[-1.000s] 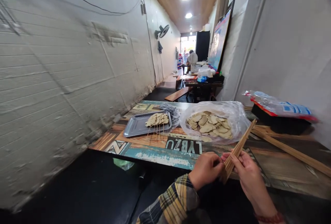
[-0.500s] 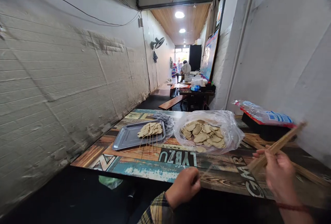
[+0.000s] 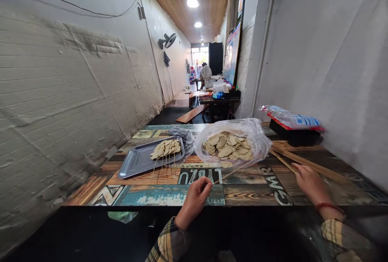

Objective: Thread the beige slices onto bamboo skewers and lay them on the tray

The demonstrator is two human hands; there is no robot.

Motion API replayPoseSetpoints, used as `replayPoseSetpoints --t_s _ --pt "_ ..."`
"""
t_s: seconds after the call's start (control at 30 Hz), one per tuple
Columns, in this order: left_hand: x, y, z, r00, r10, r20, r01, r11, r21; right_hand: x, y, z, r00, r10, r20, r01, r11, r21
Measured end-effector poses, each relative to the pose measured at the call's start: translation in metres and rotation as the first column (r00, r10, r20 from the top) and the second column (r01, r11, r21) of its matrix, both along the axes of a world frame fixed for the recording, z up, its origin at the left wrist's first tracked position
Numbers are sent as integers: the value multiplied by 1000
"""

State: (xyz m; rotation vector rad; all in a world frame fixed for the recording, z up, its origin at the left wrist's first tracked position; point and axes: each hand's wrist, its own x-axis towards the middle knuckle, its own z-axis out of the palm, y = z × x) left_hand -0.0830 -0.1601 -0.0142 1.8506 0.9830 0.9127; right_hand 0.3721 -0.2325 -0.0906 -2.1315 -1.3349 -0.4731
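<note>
One thin pale wooden skewer (image 3: 233,173) seen at the left hand (image 3: 195,197), pinched between thumb and curled fingers, with its free end slanting toward the near edge of a clear, wrinkled plastic bag (image 3: 261,145). Could not tell any contact between this end and the bag. Saw the right hand (image 3: 312,183) well apart from the left, with fingers stretched forward and only a little bent, at a narrow strand of pale sticks (image 3: 281,160). Could not tell there a firm grip from a light touch. Just beside, noted a wider bundle of straight wooden sticks (image 3: 289,155), lying on the long table with printed planks and letters (image 3: 251,195). Found many flat, oval, beige slices (image 3: 227,153) heaped in the open bag, and to its left a shallow, rectangular grey metal tray (image 3: 136,167). On its right end, saw similar slices threaded on several skewers (image 3: 166,149), with bare stick ends reaching over the near rim. Noticed also crumpled dark grey plastic film (image 3: 183,133) behind the tray, and at the right a black plastic box (image 3: 294,135) under clear, red-and-blue printed packaging (image 3: 303,120).
</note>
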Motion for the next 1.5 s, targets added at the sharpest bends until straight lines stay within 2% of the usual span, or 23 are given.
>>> replayPoseSetpoints --t_s 0.1,0.2,0.27,0.33,0.4,0.5,0.57,0.67,0.73,0.8,0.87,0.97,1.07,1.17,1.23,1.33,1.5 --pt "1 3 4 997 8 -78 -3 998 62 -29 2 30 994 69 -89 -51 981 185" --pt "8 7 12 988 -7 -154 28 991 134 -84 4 69 958 277 -73 -236 908 345" --pt "15 10 19 981 -34 -189 68 982 175 -130 4 88 878 474 -61 -443 856 265" --pt "23 13 27 977 -61 -205 102 974 200 -173 5 98 794 605 -61 -592 792 150" --pt "29 17 34 975 -81 -208 126 969 213 -205 5 98 733 677 -60 -675 736 60" --pt "33 25 41 972 -117 -202 159 966 206 -231 6 89 682 727 -76 -731 681 -43" --pt "33 33 41 973 -153 -172 179 972 152 -236 7 82 655 743 -139 -753 658 -28" --pt "37 49 36 986 -163 -39 163 987 0 -235 12 76 588 734 -338 -748 653 116" --pt "43 62 30 994 -89 69 94 993 -76 -229 20 73 548 694 -468 -669 699 254" --pt "52 78 24 994 6 110 3 996 -86 -220 30 72 523 631 -573 -528 768 363" --pt "62 94 19 996 65 53 -64 998 -20 -209 41 72 484 568 -666 -397 821 412" --pt "80 116 13 981 120 -155 -95 983 156 -193 57 72 441 524 -729 -298 851 432" --pt "98 129 10 907 196 -373 -95 958 271 -184 74 71 471 531 -704 -305 847 435" --pt "111 133 7 819 265 -508 -86 933 349 -183 92 68 499 546 -673 -360 837 412" --pt "116 133 4 781 282 -557 -67 925 374 -185 106 67 502 558 -660 -389 828 404" --pt "120 136 -1 768 272 -580 -60 932 357 -188 129 68 491 584 -646 -417 809 415" --pt "119 144 -11 849 246 -467 -138 958 253 -187 160 69 463 612 -642 -438 787 435"
